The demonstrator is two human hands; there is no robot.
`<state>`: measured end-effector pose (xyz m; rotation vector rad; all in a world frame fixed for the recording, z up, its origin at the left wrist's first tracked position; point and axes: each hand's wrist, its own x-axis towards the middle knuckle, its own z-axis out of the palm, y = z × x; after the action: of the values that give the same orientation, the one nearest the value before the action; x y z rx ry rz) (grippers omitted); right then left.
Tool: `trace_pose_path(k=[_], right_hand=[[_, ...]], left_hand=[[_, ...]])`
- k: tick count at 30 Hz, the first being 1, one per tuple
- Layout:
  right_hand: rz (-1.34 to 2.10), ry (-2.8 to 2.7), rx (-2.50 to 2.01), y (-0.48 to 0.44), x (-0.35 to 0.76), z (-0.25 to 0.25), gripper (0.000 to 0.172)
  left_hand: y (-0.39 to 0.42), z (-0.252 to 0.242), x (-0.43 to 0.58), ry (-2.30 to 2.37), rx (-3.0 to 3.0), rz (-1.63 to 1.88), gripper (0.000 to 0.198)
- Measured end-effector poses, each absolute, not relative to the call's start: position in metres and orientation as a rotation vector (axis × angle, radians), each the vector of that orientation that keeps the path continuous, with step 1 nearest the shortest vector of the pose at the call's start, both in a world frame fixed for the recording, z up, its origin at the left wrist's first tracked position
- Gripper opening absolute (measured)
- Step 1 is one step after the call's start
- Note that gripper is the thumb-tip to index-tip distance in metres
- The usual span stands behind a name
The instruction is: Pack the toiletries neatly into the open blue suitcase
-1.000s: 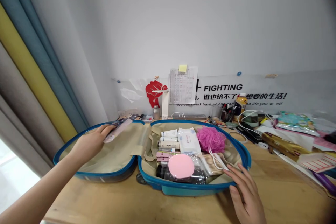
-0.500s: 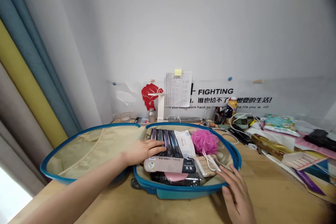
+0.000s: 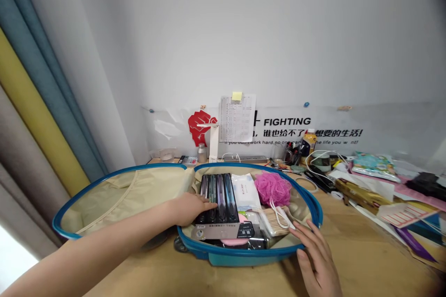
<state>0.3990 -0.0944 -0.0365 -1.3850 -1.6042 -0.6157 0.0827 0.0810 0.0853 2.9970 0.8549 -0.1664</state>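
Observation:
An oval case with a blue rim [image 3: 244, 258] lies unfolded on the wooden table, its beige lid half [image 3: 153, 190] to the left. My left hand [image 3: 191, 208] touches the left side of the toothbrush pack [image 3: 220, 198], fingers reaching over it and partly hidden. The pack lies in the right half, above a pink item [image 3: 234, 242] and a dark package. Beside it are a white packet [image 3: 245, 190], a pink bath puff [image 3: 273, 189] and a ribbed brush or comb [image 3: 275, 222]. My right hand [image 3: 316, 254] rests at the case's right front rim with its fingers apart, holding nothing.
Behind the case stand a small jar [image 3: 201, 153], a white lamp-like stand [image 3: 213, 143] and a yellow-labelled bottle [image 3: 308, 143]. To the right lie cables, a gold package [image 3: 364, 196], a teal packet [image 3: 376, 165] and papers. Curtains hang at the far left.
The toothbrush pack has turned straighter and sits lower in the case. My left hand has moved from its top to its left side. My right hand has barely moved.

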Motion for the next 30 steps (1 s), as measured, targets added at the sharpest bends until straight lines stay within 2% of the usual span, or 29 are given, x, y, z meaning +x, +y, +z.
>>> trace_pose_path(k=[4, 13, 20, 25, 27, 30], right_hand=[[-0.609, -1.601, -1.389, -0.094, 0.398, -0.035, 0.031], [-0.653, -1.632, -1.398, -0.095, 0.397, -0.032, 0.031], [-0.678, -1.63, -1.387, -0.094, 0.397, -0.032, 0.03], [-0.676, -1.639, -1.4, -0.093, 0.397, -0.033, 0.031], [-0.665, -1.635, -1.404, -0.093, 0.399, -0.034, 0.031], [-0.665, -1.631, -1.41, -0.093, 0.402, -0.036, 0.031]], left_hand=[[0.073, 0.089, 0.096, 0.931, 2.969, -0.165, 0.052], [0.059, 0.071, 0.113, 0.945, 2.675, -0.373, 0.083], [0.056, 0.085, 0.112, 0.959, 2.646, -0.399, 0.084], [0.034, 0.102, 0.076, 1.142, 2.744, 0.056, 0.066], [0.02, 0.088, 0.046, 1.306, 2.76, 0.268, 0.055], [0.0, 0.044, -0.009, 1.622, 2.773, 0.564, 0.048]])
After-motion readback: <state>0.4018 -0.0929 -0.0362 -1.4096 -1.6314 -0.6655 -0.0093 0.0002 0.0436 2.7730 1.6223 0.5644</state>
